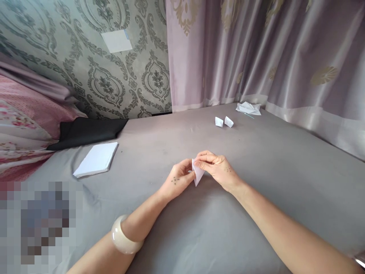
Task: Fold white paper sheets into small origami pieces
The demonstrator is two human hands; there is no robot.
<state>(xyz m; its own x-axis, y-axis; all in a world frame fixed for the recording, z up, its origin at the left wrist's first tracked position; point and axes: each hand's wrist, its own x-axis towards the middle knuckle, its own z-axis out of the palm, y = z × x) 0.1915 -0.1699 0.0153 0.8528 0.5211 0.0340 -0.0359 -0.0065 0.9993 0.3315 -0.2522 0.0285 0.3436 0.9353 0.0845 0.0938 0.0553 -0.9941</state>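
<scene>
A small piece of folded white paper is held up between my two hands in the middle of the view, with one pointed corner hanging downward. My left hand pinches its left edge between thumb and fingers. From the right, my right hand grips the upper part, its thumb lying across the paper. Both hands are closed on the same sheet, just above the grey bedsheet. The fingers cover part of the folds.
Two small folded paper shapes stand farther back. Behind them on the right lies a pile of folded paper by the curtain. At the left are a stack of white paper and a black cloth.
</scene>
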